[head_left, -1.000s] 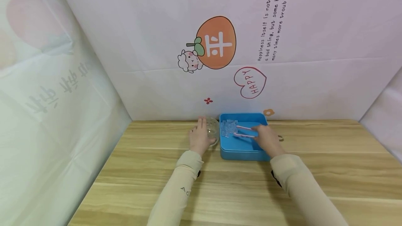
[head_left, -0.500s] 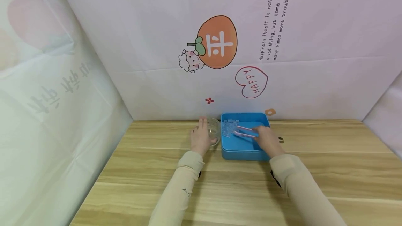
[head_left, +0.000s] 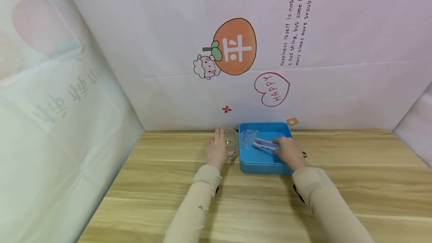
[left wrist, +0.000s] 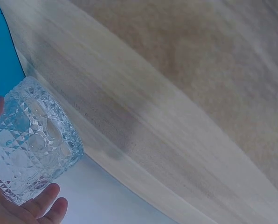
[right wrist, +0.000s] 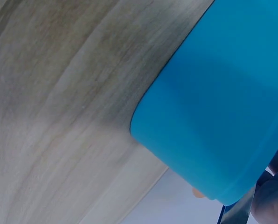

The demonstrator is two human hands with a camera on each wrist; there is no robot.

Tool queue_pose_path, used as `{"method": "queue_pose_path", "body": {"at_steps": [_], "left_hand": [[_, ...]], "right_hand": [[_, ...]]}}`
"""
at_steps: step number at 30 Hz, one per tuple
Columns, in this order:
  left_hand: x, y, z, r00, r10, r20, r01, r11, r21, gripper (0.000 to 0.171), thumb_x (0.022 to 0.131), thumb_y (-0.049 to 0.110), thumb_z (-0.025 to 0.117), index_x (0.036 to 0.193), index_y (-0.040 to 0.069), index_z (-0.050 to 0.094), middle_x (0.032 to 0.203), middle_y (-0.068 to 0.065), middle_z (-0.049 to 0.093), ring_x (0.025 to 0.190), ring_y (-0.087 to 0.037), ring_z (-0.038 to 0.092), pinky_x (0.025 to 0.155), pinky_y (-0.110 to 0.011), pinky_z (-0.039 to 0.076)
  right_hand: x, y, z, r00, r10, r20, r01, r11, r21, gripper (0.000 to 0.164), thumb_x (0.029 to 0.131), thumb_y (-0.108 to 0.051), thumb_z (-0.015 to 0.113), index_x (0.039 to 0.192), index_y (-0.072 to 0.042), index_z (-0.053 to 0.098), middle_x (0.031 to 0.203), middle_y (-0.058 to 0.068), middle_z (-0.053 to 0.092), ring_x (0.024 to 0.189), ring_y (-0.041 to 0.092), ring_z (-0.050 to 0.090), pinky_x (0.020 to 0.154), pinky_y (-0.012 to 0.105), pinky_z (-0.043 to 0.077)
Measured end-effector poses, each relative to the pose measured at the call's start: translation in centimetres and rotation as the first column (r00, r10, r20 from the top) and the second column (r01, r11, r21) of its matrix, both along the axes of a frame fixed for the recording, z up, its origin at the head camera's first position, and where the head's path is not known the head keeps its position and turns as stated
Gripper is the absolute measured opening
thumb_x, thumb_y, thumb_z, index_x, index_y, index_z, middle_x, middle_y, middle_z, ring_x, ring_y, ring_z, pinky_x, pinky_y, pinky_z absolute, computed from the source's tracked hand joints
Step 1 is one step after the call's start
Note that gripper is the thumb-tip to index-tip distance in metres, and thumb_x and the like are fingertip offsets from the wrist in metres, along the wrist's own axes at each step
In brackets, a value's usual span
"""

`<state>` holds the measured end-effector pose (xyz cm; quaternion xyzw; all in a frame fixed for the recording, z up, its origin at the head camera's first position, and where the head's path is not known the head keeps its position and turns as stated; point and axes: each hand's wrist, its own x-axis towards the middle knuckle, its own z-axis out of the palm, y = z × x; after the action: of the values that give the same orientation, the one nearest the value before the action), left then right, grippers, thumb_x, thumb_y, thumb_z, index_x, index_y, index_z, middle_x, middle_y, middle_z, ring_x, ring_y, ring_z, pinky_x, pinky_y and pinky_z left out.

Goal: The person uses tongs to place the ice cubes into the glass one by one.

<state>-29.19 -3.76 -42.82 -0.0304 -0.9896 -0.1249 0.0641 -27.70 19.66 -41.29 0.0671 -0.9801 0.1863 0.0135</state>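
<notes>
A clear cut-glass bowl [head_left: 231,138] stands on the table against the left side of a blue box. My left hand [head_left: 217,149] holds it from the left, thumb at the near side and fingers round the far side. In the left wrist view the faceted glass bowl [left wrist: 34,140] sits between thumb and fingers. My right hand [head_left: 290,152] grips a pair of pink-edged tongs [head_left: 267,145] over the box [head_left: 264,168]. The tongs' tips point left, right at a pile of clear cubes [head_left: 249,138] in the box's left part. In the right wrist view the box wall hides most of the tongs.
Behind the box and bowl rises a white printed cloth [head_left: 168,96], close to the table's back edge. Another cloth [head_left: 67,141] hangs along the left side. A small brass-coloured loop [head_left: 304,154] shows at the box's right side. The wooden table [head_left: 256,205] extends toward me.
The tongs' two arms have come closer together and their tips stay at the cubes. My left hand keeps its hold on the bowl. The head view has shifted slightly.
</notes>
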Motion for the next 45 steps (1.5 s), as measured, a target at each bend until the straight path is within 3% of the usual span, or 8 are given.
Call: {"method": "queue_pose_path", "body": {"at_steps": [12,20,39,45], "left_hand": [[0.0,0.3,-0.5,1.000,0.008,-0.028,-0.007,0.999,0.054,0.102,0.075,0.042,0.079,0.152,0.008,0.021,0.157,-0.011,0.028,0.125,-0.032,0.053,0.106,-0.047,0.043],[0.1,0.3,-0.4,0.999,0.001,-0.044,0.003,0.996,0.092,0.101,0.074,0.039,0.080,0.151,0.007,0.023,0.156,-0.013,0.029,0.116,-0.032,0.059,0.100,-0.045,0.048],[0.1,0.3,-0.4,0.999,0.009,-0.045,-0.006,0.997,0.076,0.101,0.073,0.039,0.081,0.150,0.007,0.024,0.155,-0.012,0.031,0.108,-0.031,0.062,0.092,-0.043,0.052],[0.1,0.1,-0.4,0.999,0.002,-0.044,0.001,0.998,0.067,0.101,0.074,0.039,0.080,0.151,0.006,0.023,0.155,-0.013,0.031,0.106,-0.029,0.063,0.090,-0.042,0.053]], "right_hand": [[-0.1,0.4,-0.5,0.999,0.011,-0.042,-0.012,1.000,-0.014,0.029,0.085,-0.004,0.068,0.112,0.005,0.067,0.112,0.025,0.068,0.103,0.041,0.063,0.086,0.052,0.053],[0.0,0.6,-0.2,1.000,0.010,-0.019,-0.011,0.999,-0.037,0.029,0.085,-0.004,0.067,0.113,0.006,0.067,0.111,0.026,0.067,0.099,0.039,0.064,0.085,0.052,0.054],[0.1,0.9,0.4,0.998,0.015,-0.061,-0.019,0.998,-0.055,0.030,0.084,-0.002,0.067,0.112,0.007,0.067,0.107,0.026,0.069,0.092,0.036,0.065,0.079,0.049,0.056],[0.1,0.6,1.1,0.997,0.016,-0.070,-0.021,0.997,-0.069,0.032,0.085,-0.003,0.066,0.115,0.005,0.066,0.109,0.025,0.068,0.085,0.032,0.063,0.068,0.040,0.054]]}}
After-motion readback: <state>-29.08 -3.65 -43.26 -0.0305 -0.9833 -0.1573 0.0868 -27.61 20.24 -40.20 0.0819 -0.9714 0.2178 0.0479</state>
